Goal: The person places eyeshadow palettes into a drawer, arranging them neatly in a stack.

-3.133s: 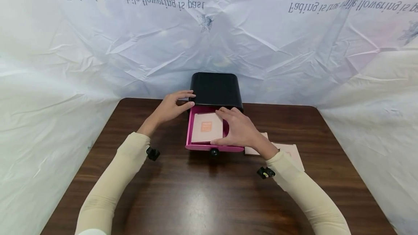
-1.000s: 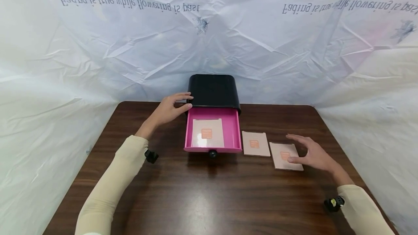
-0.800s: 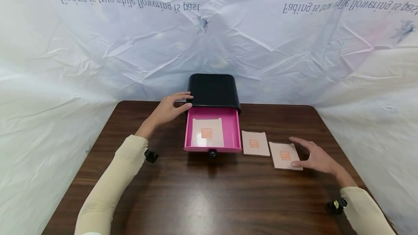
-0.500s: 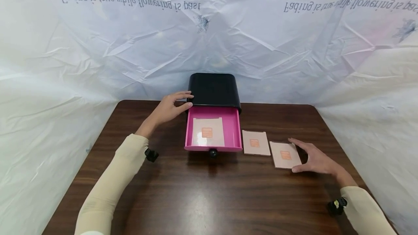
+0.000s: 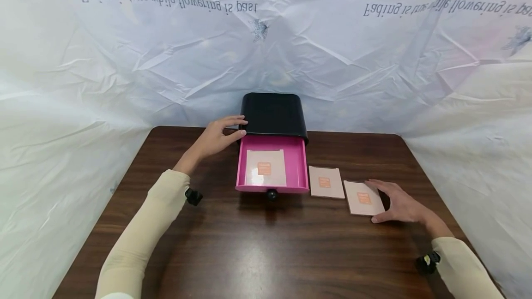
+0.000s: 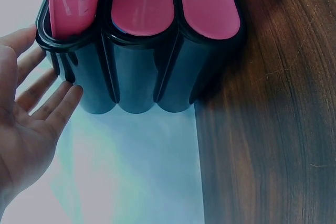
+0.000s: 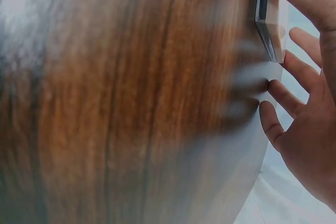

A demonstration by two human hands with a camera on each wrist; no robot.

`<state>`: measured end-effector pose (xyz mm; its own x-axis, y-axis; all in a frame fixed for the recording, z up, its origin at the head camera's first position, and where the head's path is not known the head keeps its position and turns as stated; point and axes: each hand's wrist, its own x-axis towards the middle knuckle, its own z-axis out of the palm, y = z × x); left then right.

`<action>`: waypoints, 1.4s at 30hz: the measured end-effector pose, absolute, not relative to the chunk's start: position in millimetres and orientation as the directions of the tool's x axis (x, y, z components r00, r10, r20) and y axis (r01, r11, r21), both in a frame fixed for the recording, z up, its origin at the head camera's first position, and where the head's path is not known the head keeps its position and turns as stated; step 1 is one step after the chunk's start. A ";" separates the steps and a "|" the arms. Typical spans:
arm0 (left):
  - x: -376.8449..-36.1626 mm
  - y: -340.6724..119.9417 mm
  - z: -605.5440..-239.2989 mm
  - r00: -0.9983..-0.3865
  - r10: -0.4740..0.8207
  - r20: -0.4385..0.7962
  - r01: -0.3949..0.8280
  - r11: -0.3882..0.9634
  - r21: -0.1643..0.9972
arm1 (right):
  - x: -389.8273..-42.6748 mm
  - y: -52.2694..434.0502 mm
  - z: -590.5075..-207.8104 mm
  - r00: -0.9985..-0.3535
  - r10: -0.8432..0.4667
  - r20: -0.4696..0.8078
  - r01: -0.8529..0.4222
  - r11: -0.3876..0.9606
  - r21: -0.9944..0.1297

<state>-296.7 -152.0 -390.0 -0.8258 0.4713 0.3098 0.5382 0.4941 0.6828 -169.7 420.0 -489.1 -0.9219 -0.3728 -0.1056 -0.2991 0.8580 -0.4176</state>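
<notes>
"Case at the right hand: how does it look?"

"Flat, squarish, pale pinkish beige, with an orange label in its middle. The print on the label is too small to read. From the right wrist, its side shows a pale layer against a dark, glossy edge."

"Where is it, and what are the hands doing?"

"It lies on the bench, to the right of the black drawer unit. The right hand spans it widely, gripping the right end with thumb at the near edge and fingertips at the far one. The left hand has its fingers loosely extended, the tips touching the unit's left side."

"How many cases, then?"

"Three. That one, a second case just beside it on the bench, and a third case inside the open pink drawer, towards its left."

"And drawers?"

"Three pink fronts show from the left wrist, one of them pulled out. In the head view I count one black knob."

"Anything else?"

"Two cream sleeves, two black wrist devices, and two lines of flipped lettering on the pale backdrop."
</notes>
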 end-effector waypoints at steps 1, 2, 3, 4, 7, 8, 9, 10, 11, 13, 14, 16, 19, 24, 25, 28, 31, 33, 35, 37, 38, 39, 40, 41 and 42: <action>-296.5 -151.9 -389.7 -0.826 0.472 0.308 0.537 0.496 0.682 | -169.4 420.0 -488.8 -0.923 -0.370 -0.103 -0.297 0.858 -0.418; -296.2 -151.9 -389.4 -0.827 0.472 0.306 0.537 0.499 0.680 | -168.9 419.8 -488.5 -0.924 -0.368 -0.100 -0.297 0.859 -0.417; -295.9 -152.0 -389.3 -0.828 0.472 0.303 0.536 0.503 0.678 | -168.4 419.6 -488.1 -0.925 -0.367 -0.095 -0.299 0.859 -0.415; -295.5 -152.1 -389.1 -0.828 0.473 0.301 0.535 0.508 0.675 | -167.7 419.5 -487.9 -0.926 -0.367 -0.092 -0.301 0.861 -0.410; -294.7 -152.3 -388.8 -0.828 0.477 0.295 0.534 0.511 0.674 | -165.8 419.0 -487.5 -0.927 -0.366 -0.082 -0.304 0.862 -0.406; -294.6 -152.2 -388.6 -0.827 0.478 0.295 0.535 0.510 0.674 | -165.2 418.9 -487.1 -0.927 -0.366 -0.080 -0.304 0.861 -0.407; -294.8 -152.2 -388.8 -0.827 0.479 0.295 0.535 0.509 0.674 | -164.5 418.8 -486.8 -0.929 -0.363 -0.078 -0.302 0.861 -0.409; -294.7 -152.1 -388.6 -0.826 0.480 0.294 0.536 0.508 0.674 | -164.1 418.9 -486.2 -0.930 -0.360 -0.078 -0.299 0.861 -0.411; -294.9 -152.0 -388.7 -0.826 0.481 0.294 0.536 0.508 0.675 | -163.7 419.0 -485.8 -0.932 -0.354 -0.077 -0.293 0.862 -0.414; -295.4 -152.0 -389.0 -0.826 0.481 0.293 0.535 0.507 0.676 | -163.4 419.6 -484.9 -0.937 -0.343 -0.072 -0.284 0.863 -0.417; -295.4 -152.0 -389.0 -0.827 0.480 0.293 0.534 0.508 0.676 | -163.5 419.9 -484.7 -0.939 -0.338 -0.068 -0.281 0.864 -0.418; -295.3 -152.1 -389.1 -0.828 0.478 0.293 0.533 0.508 0.676 | -163.4 420.7 -484.5 -0.943 -0.328 -0.059 -0.275 0.864 -0.421; -295.0 -152.2 -389.2 -0.827 0.479 0.294 0.534 0.506 0.677 | -162.0 421.0 -482.0 -0.948 -0.316 -0.038 -0.270 0.862 -0.430; -293.6 -151.6 -387.8 -0.832 0.475 0.288 0.527 0.513 0.678 | -157.8 418.6 -469.7 -0.957 -0.291 -0.011 -0.256 0.859 -0.443; -293.3 -151.5 -387.3 -0.832 0.474 0.286 0.526 0.513 0.678 | -157.2 417.8 -466.7 -0.958 -0.288 -0.009 -0.255 0.860 -0.442; -292.5 -151.6 -386.5 -0.834 0.471 0.286 0.522 0.510 0.684 | -156.8 414.8 -458.4 -0.958 -0.288 0.009 -0.262 0.860 -0.438; -292.7 -151.8 -386.6 -0.832 0.474 0.287 0.524 0.505 0.686 | -157.0 409.7 -449.2 -0.956 -0.291 0.047 -0.283 0.861 -0.422; -293.2 -151.8 -387.1 -0.831 0.476 0.287 0.525 0.502 0.687 | -157.4 405.1 -442.1 -0.952 -0.296 0.078 -0.301 0.863 -0.406; -294.0 -151.8 -387.5 -0.831 0.477 0.286 0.525 0.502 0.687 | -158.1 399.4 -434.5 -0.946 -0.303 0.112 -0.322 0.863 -0.389; -294.6 -151.8 -387.8 -0.831 0.477 0.286 0.525 0.504 0.686 | -158.8 393.6 -426.3 -0.939 -0.316 0.136 -0.344 0.861 -0.375; -294.6 -151.8 -387.9 -0.832 0.476 0.286 0.524 0.504 0.686 | -159.0 390.6 -422.2 -0.936 -0.321 0.145 -0.353 0.861 -0.366; -294.5 -151.8 -387.9 -0.832 0.475 0.286 0.524 0.505 0.686 | -159.3 387.7 -418.0 -0.932 -0.328 0.153 -0.362 0.860 -0.360; -294.4 -151.8 -387.9 -0.833 0.475 0.286 0.524 0.507 0.685 | -159.5 384.8 -413.9 -0.929 -0.334 0.159 -0.369 0.860 -0.353; -294.3 -151.8 -387.7 -0.833 0.474 0.285 0.523 0.509 0.684 | -159.7 381.9 -409.7 -0.927 -0.339 0.162 -0.375 0.860 -0.346; -294.1 -151.8 -387.6 -0.834 0.473 0.286 0.523 0.510 0.682 | -160.0 379.1 -405.5 -0.925 -0.343 0.165 -0.380 0.860 -0.341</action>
<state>-294.1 -151.8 -387.6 -0.8337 0.4726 0.2855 0.5231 0.5105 0.6825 -160.0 379.1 -405.5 -0.9246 -0.3435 0.1649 -0.3802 0.8597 -0.3410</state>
